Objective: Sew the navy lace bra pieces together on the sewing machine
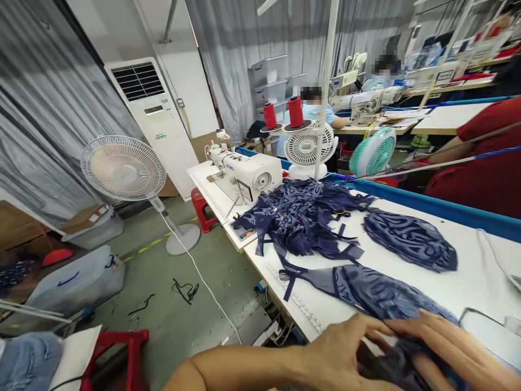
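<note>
Pressing flat on a dark blue fabric piece [391,298] at the near table [468,282] edge, left hand [345,353] and right hand [451,342] both spread, fingers extended, pinching nothing, likely to smooth it. Lying long axis left to right, strap end pointing left toward the floor. Beyond, heaped cut pieces [305,217], then sewing machine [244,174]

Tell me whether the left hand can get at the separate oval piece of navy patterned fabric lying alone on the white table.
Probably yes. The left hand rests on fabric at the table's near edge, and only bare white table and flat fabric lie between it and the oval piece.
</note>
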Demonstrator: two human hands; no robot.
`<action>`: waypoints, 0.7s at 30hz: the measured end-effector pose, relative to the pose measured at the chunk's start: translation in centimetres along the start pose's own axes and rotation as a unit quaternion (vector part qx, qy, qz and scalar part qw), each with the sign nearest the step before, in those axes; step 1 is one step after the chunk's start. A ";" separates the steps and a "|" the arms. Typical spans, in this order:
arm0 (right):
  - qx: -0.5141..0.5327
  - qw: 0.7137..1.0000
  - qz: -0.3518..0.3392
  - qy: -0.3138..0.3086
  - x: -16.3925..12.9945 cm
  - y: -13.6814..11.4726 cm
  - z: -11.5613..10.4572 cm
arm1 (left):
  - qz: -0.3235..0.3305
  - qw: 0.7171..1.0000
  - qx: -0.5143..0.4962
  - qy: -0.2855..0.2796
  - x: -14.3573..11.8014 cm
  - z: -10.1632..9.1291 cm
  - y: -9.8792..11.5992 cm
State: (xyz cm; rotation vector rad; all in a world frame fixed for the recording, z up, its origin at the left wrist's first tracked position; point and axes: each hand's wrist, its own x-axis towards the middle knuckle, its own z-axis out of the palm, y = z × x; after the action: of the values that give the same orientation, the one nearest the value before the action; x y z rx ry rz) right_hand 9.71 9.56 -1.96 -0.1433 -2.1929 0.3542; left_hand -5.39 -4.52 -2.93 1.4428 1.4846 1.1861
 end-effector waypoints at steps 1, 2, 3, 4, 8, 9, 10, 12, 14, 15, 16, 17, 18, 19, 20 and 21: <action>-0.013 0.999 0.032 -0.014 0.5 -0.6 -0.3 | -0.015 0.999 0.038 -0.015 -0.4 -1.1 0.1; -0.023 0.996 0.081 -0.027 1.1 -1.5 -0.6 | -0.006 0.996 0.086 -0.028 -0.8 -2.4 0.7; -0.027 0.990 0.134 -0.031 1.8 -2.8 -1.0 | 0.013 0.991 0.135 -0.001 -1.3 -3.8 1.6; -0.009 0.984 0.173 -0.045 2.4 -4.4 -1.3 | 0.046 0.978 0.196 0.063 -1.6 -5.2 2.8; 0.199 0.926 0.316 -0.060 3.6 -9.1 -1.4 | 0.269 0.844 0.407 0.223 0.9 -9.3 8.1; 0.264 0.885 0.373 -0.092 3.2 -9.4 -1.3 | 0.302 0.817 0.443 0.210 2.5 -9.1 8.7; 0.307 0.846 0.424 -0.102 2.5 -9.5 -1.3 | 0.327 0.801 0.463 0.194 4.3 -8.3 8.9; 0.322 0.791 0.504 -0.129 -0.1 -9.0 -1.7 | 0.332 0.800 0.491 0.093 7.7 -4.9 8.0; 0.184 0.816 0.531 -0.133 -3.4 -8.4 -2.7 | 0.323 0.803 0.500 -0.031 10.4 -0.5 5.9; 0.065 0.849 0.508 -0.127 -5.0 -8.1 -3.3 | 0.319 0.802 0.501 -0.064 11.3 1.5 4.7; -0.056 0.877 0.462 -0.118 -6.4 -7.9 -3.9 | 0.316 0.802 0.502 -0.072 12.1 3.2 3.7; -0.155 0.894 0.404 -0.114 -7.5 -7.6 -4.5 | 0.312 0.803 0.503 -0.072 12.6 4.4 2.8; -0.222 0.904 0.346 -0.117 -8.3 -7.3 -5.0 | 0.305 0.806 0.504 -0.060 13.0 5.3 2.2; -0.257 0.911 0.299 -0.124 -8.8 -7.1 -5.5 | 0.297 0.809 0.506 -0.045 13.0 5.8 1.8; -0.267 0.917 0.265 -0.136 -9.1 -6.8 -5.8 | 0.287 0.811 0.508 -0.033 12.9 6.0 1.6; -0.261 0.923 0.242 -0.147 -9.2 -6.6 -6.1 | 0.277 0.813 0.511 -0.028 12.5 6.1 1.6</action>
State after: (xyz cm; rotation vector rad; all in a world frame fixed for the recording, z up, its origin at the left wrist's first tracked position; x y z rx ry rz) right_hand 20.29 2.41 -3.52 -0.9949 -2.4898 0.0445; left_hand -0.28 8.50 -2.08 2.7493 1.8141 0.5586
